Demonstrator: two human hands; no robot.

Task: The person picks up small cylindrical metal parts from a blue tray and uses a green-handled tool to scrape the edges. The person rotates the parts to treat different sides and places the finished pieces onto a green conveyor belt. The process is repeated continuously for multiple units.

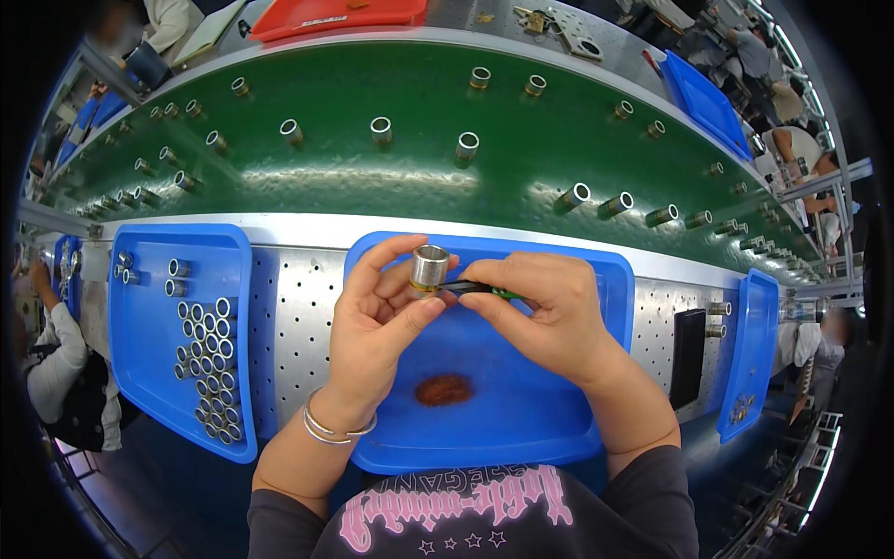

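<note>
Between the thumb and fingers of my left hand (pixel 372 312) stands a short metal sleeve (pixel 430 266), its open ring end up and a brass-coloured band at its lower end. My right hand (pixel 551 303) is closed on a slim dark tool with green on its handle (pixel 503 293). The tool's dark tip meets the lower side of the sleeve; its exact kind is mostly hidden by my fingers. Both hands are over a blue tray (pixel 521 410) with a rusty brown patch (pixel 444 389) on its bottom.
Beyond the tray runs a green conveyor belt (pixel 372 186) carrying several spaced sleeves. A blue tray at left (pixel 149 373) holds many sleeves. At right are a black phone-like slab (pixel 688 359), two sleeves (pixel 718 320) and another blue tray (pixel 751 363). Other people sit around.
</note>
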